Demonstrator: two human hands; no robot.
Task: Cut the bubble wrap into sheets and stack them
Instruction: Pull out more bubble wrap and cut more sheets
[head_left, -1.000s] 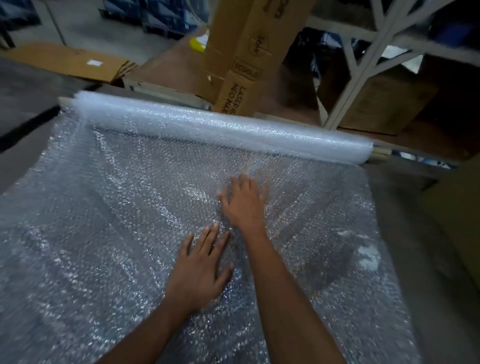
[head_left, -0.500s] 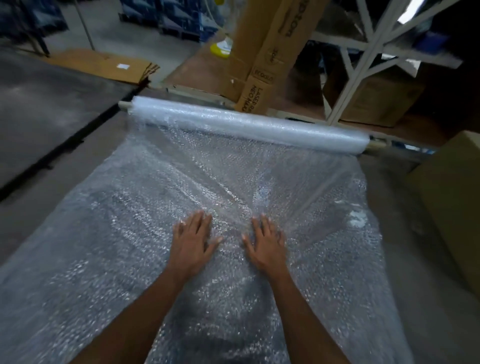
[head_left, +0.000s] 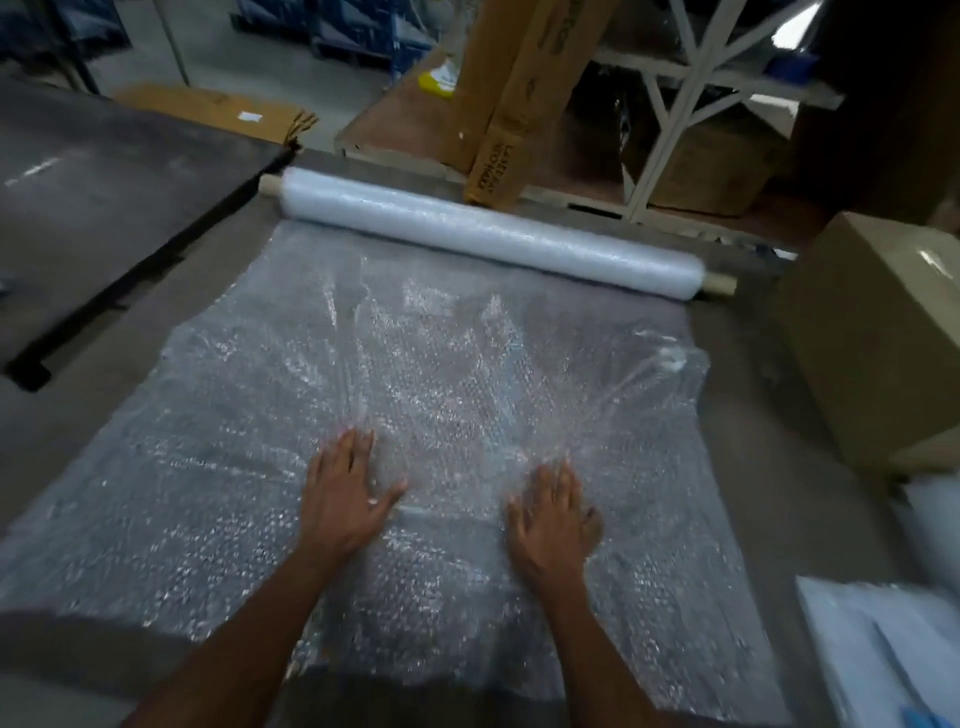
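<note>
Both palms flat w/ fingers straight, gripping nothing: left hand (head_left: 345, 493) and right hand (head_left: 553, 519) press the unrolled bubble wrap (head_left: 260, 467), well short of the roll (head_left: 488, 234). Uneven pull could skew the sheet, so your cut prob runs crooked.

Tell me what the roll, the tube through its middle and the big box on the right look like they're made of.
Roll: clear plastic bubble wrap, glossy; the unrolled sheet shows small glinting bubbles. Tube: probably cardboard, matte tan, only its ends poking out. Box: likely corrugated cardboard, dull brown, with a shiny strip that may be tape.
</note>
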